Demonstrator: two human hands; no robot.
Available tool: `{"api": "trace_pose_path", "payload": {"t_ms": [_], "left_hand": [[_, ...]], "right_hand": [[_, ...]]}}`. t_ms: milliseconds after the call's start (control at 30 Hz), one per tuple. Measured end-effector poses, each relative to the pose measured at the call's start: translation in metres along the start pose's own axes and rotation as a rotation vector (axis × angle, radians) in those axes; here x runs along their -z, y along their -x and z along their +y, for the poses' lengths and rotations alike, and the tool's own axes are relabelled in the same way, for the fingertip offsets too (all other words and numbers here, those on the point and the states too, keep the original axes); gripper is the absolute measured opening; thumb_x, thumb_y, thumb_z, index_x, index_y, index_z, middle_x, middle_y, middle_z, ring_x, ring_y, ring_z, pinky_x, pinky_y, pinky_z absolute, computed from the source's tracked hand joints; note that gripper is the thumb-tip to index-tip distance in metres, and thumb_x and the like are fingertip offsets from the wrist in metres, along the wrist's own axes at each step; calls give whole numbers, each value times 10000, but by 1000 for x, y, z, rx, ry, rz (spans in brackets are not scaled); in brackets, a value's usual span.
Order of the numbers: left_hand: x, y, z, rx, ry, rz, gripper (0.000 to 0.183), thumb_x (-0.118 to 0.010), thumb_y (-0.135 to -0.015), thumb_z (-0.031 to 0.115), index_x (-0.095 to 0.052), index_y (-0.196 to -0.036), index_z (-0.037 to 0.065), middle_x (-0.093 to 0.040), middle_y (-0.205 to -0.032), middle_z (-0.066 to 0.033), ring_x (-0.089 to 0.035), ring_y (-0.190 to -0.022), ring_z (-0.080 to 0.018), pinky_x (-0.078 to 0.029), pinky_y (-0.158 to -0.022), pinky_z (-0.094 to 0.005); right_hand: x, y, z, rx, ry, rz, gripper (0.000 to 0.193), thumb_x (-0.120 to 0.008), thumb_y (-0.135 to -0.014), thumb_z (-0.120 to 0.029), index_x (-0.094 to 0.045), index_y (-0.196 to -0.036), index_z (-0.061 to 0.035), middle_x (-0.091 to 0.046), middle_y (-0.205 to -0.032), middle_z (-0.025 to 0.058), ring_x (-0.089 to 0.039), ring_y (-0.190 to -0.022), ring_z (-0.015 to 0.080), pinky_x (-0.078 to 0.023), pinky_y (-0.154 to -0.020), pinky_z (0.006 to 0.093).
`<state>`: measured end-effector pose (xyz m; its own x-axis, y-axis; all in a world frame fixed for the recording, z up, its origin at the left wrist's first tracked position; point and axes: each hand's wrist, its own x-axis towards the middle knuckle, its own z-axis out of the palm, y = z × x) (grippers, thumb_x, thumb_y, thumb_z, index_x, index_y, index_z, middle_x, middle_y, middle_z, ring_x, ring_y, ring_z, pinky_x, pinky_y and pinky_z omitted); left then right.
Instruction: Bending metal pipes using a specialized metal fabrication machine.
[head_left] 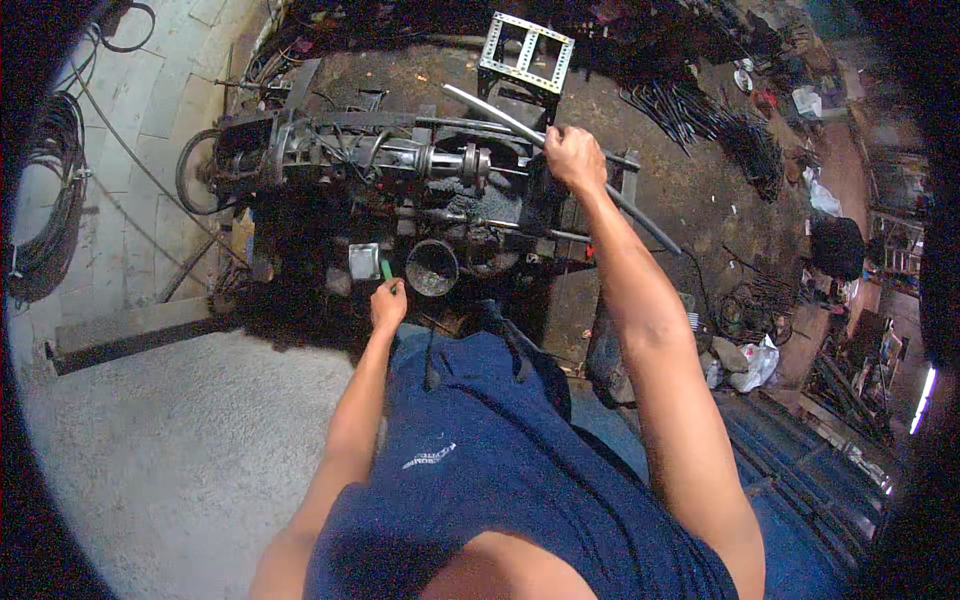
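Note:
Out over the far side of the machine, my right hand [575, 157] is closed around a long grey metal rod [636, 212]. The rod slants from the upper left down to the lower right, sticking out on both sides of the fist. My left hand [388, 304] is closed, with a short green handle [386, 270] rising from its fingers; the tool's kind cannot be made out. Beside the handle sits a small square metal container [365, 261]. Just right of that hand is a round metal bowl [432, 268]. Between both hands lies a dark, greasy lathe-like machine [400, 157].
A perforated metal frame stand [527, 52] is beyond the machine. Dark rods [680, 108] lie in a pile on the floor at the far right. Coiled cable [45, 200] hangs at the left. A white plastic bag [757, 364] and stones [727, 354] lie at right.

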<state>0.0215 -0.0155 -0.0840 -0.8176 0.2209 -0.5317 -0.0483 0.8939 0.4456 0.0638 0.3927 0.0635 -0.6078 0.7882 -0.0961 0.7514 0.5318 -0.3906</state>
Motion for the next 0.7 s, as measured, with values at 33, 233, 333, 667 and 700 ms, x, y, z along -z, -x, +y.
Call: {"api": "trace_pose_path", "payload": {"t_ms": [33, 233, 333, 667, 700], "left_hand": [[0, 0, -1, 2, 0, 2, 282, -532, -865, 301, -668, -1036, 123, -647, -963, -218, -605, -941, -391, -481, -804, -445], [-1, -6, -7, -61, 17, -1, 290, -534, -863, 299, -663, -1040, 110, -642, -965, -226, -605, -938, -391, -483, -801, -434], [2, -5, -1, -58, -21, -17, 292, -535, -858, 297, -664, -1036, 106, -642, -966, -227, -603, -939, -393, -483, -797, -435], [6, 2, -2, -78, -69, -10, 303, -531, -851, 293, -664, -1038, 95, -641, -988, -215, -595, -959, -389, -473, -825, -445], [8, 3, -1, -76, -71, -9, 303, -531, -851, 293, -664, -1038, 95, -641, -988, -215, -595, -959, -389, -473, -825, -445]], "right_hand": [[1, 0, 0, 9, 0, -3, 461, -439, -858, -404, -667, -953, -14, -621, -964, 261, -589, -940, 416, -453, -846, 474], [1, 3, -4, 79, -19, 43, 427, -455, -855, -367, -658, -923, 3, -627, -944, 247, -588, -924, 416, -457, -838, 461], [-8, 3, 2, 148, -117, 112, 404, -458, -860, -344, -648, -912, 8, -628, -931, 245, -587, -919, 414, -455, -838, 457], [8, 24, 12, 89, 158, 59, 455, -401, -894, -377, -650, -957, -1, -625, -1001, 222, -594, -938, 389, -459, -854, 460], [10, 25, 12, 51, 174, 73, 477, -391, -896, -389, -647, -958, 9, -624, -1001, 225, -594, -940, 390, -459, -854, 464]]}}
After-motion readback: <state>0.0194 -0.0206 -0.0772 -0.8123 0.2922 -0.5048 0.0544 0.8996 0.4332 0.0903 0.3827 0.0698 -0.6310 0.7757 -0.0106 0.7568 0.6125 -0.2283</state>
